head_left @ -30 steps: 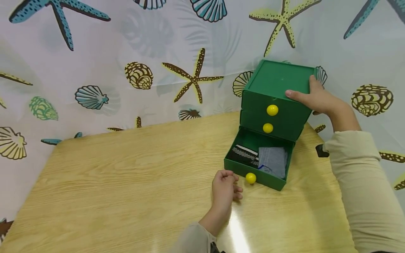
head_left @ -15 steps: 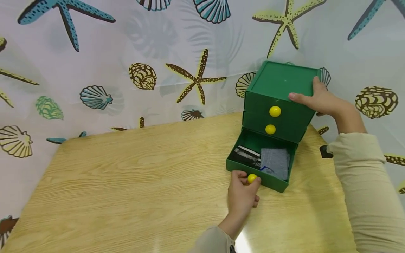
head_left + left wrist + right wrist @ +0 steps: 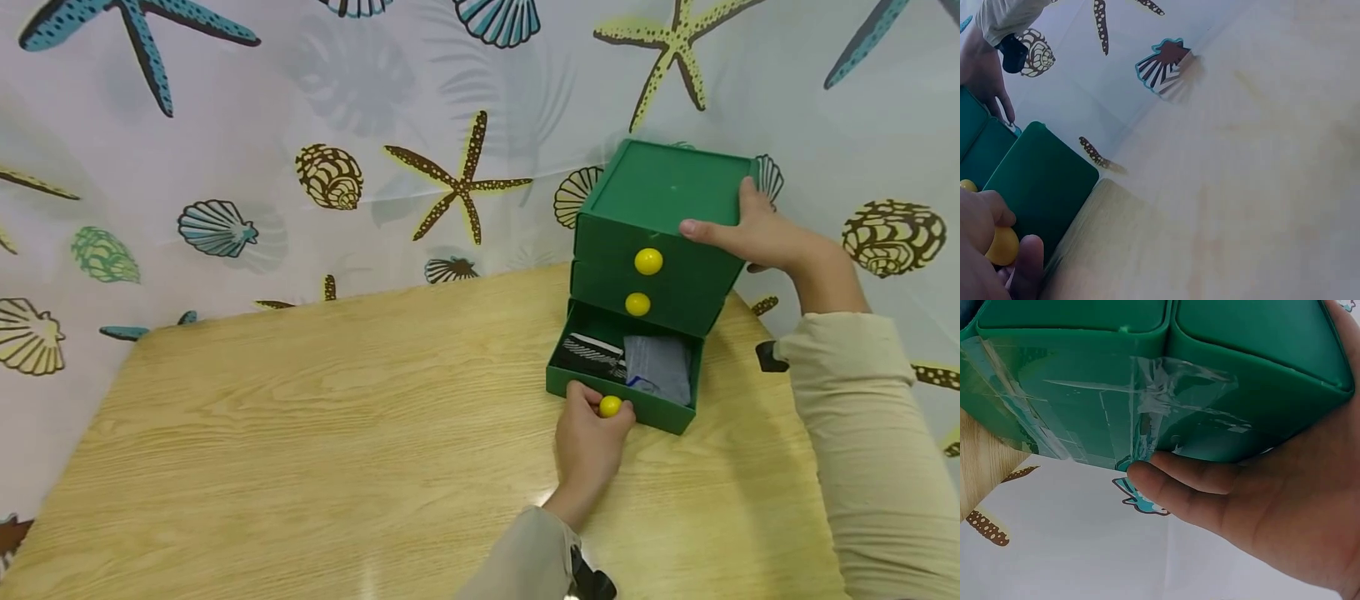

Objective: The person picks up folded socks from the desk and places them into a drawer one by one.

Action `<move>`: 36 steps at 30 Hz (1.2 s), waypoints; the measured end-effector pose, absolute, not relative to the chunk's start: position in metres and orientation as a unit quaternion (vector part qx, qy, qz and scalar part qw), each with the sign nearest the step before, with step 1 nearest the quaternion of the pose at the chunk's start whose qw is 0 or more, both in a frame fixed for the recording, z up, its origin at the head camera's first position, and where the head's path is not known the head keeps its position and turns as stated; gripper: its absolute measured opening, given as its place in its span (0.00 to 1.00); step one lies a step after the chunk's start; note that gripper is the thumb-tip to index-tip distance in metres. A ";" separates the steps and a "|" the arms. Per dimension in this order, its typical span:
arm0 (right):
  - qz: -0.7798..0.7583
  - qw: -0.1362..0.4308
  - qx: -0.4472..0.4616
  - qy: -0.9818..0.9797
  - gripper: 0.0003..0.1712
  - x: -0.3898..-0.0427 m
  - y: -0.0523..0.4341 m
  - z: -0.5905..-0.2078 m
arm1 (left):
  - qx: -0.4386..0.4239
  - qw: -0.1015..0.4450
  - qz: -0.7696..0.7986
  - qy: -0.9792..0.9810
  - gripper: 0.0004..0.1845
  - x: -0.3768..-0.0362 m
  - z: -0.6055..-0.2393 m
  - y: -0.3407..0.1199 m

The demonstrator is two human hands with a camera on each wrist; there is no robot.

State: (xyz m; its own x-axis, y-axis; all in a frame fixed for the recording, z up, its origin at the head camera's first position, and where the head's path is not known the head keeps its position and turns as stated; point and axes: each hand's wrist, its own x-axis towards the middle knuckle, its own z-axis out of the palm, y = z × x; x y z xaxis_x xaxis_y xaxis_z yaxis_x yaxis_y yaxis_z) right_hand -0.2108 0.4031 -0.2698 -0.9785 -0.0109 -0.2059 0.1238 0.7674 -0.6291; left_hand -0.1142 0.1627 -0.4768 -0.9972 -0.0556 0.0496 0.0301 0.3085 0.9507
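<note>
Head view: knob in left hand.

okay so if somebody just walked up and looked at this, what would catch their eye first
Most likely the green drawer box with yellow knobs, at the far right of the wooden table, against a curtain printed with starfish and shells. Its bottom drawer is partly out, showing a folded grey cloth beside a striped one. The left hand pinches that drawer's yellow knob, while the right hand holds the box's top right corner.
</note>
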 end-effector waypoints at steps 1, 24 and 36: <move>-0.340 0.098 0.031 0.935 0.68 -0.210 0.403 -0.269 | 0.006 0.038 -0.586 -0.809 0.19 -0.116 -0.476 0.164; -0.367 0.094 0.041 0.925 0.69 -0.208 0.405 -0.273 | 0.051 0.047 -0.629 -0.774 0.19 -0.157 -0.475 0.204; -0.371 0.090 0.043 0.923 0.69 -0.211 0.403 -0.272 | 0.019 0.037 -0.589 -0.807 0.19 -0.174 -0.473 0.215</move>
